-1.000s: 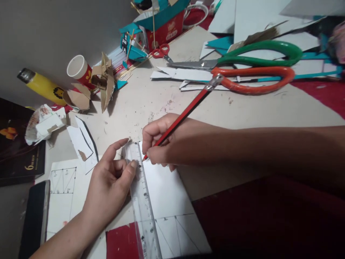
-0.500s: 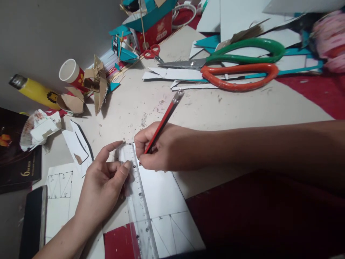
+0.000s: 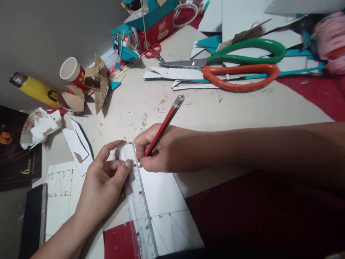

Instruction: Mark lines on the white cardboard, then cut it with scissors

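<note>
A red and black pencil [image 3: 164, 128] is pinched in my right hand [image 3: 161, 151], its tip low against the ruler's edge on the white paper strip [image 3: 159, 190]. Along the strip's left side lies a clear plastic ruler [image 3: 140, 198]. My left hand [image 3: 105, 183] grips that ruler near its far end, thumb on top and index finger reaching to the end corner. Pencil lines, some slanting, mark the strip's nearer part. Part of the strip's far end is hidden behind my right hand.
Large scissors [image 3: 207, 64] with green and orange handles lie on paper scraps at the back. Small red scissors [image 3: 152, 51], a paper cup [image 3: 71, 72], a yellow bottle [image 3: 37, 90] and cardboard pieces [image 3: 97, 84] stand behind. A phone [image 3: 33, 219] and a drawn sheet [image 3: 59, 208] are at left.
The pencil tip has moved very slightly toward me along the ruler's edge, and the pencil leans a little more. My left hand stays on the ruler.
</note>
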### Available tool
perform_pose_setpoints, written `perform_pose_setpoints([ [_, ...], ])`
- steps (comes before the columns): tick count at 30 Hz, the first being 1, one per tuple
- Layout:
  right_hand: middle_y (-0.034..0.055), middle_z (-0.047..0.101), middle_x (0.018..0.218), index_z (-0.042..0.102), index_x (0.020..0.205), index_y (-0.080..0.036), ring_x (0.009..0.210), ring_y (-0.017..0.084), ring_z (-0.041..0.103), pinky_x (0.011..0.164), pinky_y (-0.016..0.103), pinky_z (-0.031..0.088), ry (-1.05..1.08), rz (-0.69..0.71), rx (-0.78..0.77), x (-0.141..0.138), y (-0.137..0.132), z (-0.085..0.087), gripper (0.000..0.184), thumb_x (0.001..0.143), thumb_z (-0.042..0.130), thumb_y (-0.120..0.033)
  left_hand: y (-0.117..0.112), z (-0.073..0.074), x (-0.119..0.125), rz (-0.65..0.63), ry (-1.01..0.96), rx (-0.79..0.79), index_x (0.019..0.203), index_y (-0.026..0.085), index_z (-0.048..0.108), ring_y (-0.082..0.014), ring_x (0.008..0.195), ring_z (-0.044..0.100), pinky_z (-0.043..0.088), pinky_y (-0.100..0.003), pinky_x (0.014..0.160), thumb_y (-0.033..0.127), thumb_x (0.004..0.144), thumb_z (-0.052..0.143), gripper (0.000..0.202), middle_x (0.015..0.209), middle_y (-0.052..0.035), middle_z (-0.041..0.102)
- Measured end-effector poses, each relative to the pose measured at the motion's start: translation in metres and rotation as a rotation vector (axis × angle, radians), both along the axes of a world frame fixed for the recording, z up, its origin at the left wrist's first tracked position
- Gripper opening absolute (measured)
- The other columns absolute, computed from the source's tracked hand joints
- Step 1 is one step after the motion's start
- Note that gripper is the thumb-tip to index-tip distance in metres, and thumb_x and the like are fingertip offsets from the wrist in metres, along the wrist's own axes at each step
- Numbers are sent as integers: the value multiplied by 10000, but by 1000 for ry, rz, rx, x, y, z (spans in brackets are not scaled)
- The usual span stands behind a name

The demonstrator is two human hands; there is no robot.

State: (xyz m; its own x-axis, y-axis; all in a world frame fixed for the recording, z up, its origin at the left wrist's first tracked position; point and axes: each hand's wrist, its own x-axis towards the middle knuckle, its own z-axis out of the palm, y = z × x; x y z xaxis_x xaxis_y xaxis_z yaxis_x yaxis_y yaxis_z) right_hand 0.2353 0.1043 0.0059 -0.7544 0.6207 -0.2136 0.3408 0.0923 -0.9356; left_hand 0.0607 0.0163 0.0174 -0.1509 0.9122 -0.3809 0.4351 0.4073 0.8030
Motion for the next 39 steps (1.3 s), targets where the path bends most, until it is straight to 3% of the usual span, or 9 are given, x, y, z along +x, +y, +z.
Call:
perform_pose_setpoints([
  [7,-97,509,529,613,648,-161,488,43,440,542,201,345,60,5,60,-2,-2,-9,113,685,629,-56,0,-2,0,-6,8,3,1253,269,499,-67,369,435,303,-129,369,341,892,652,398,480,110,475],
  [15,-93,476,513,573,653,-169,475,55,412,527,222,316,62,38,66,1,-3,-6,114,716,596,-77,0,2,5,47,7,-1,1235,255,508,-63,369,404,281,-129,371,330,871,665,403,483,101,487],
  [39,-77,470,555,537,641,-174,585,81,432,619,242,322,49,78,169,0,-3,-5,112,722,584,-113,0,1,5,44,0,1,1246,247,504,-72,370,396,287,-136,370,341,861,673,431,484,91,502],
])
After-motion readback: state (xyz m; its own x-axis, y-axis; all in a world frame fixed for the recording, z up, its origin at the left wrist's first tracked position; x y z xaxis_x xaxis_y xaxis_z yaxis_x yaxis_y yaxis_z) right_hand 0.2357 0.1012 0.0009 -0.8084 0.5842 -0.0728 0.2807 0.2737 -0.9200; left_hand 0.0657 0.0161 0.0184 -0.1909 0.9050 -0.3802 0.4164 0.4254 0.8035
